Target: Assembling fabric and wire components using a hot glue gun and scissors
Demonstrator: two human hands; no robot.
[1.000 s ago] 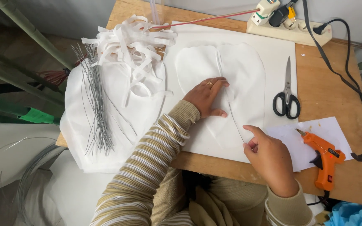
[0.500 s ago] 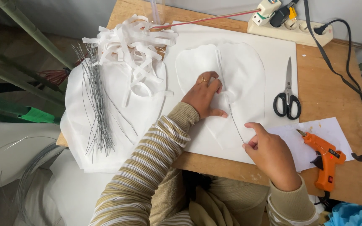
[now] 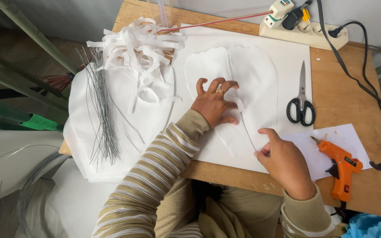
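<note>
Since the earlier frame the left hand (image 3: pixel 214 105) has lifted its palm and now stands on spread fingers (image 3: pixel 200 86), tips pressing the white petal (image 3: pixel 252 83) flat, while the right hand (image 3: pixel 283 161) has slid slightly toward the near edge of the desk (image 3: pixel 353 88). The petal, a large rounded cut-out, lies on a white sheet (image 3: pixel 292 57) in the middle of the desk, and a thin wire (image 3: pixel 248 132) runs down its centre line toward the near edge. The right thumb and forefinger are pressed together, pinching what looks like the lower end of that wire just where the petal narrows. I judge the step in hand to be setting the wire along the petal's middle, one hand pinning the material, the other steering the stem end. The next move likely calls for holding the wire straight on the centre line and keeping the petal from creeping under the fingertips. An orange glue gun (image 3: pixel 340 169) lies on a paper scrap at the near right corner, just beside the right hand; black scissors (image 3: pixel 301 105) rest to the right of the petal. A bundle of spare wires (image 3: pixel 102 119) and a heap of white strips (image 3: pixel 137 48) sit toward the left edge, and a power strip (image 3: pixel 305 31) lies along the far edge.
</note>
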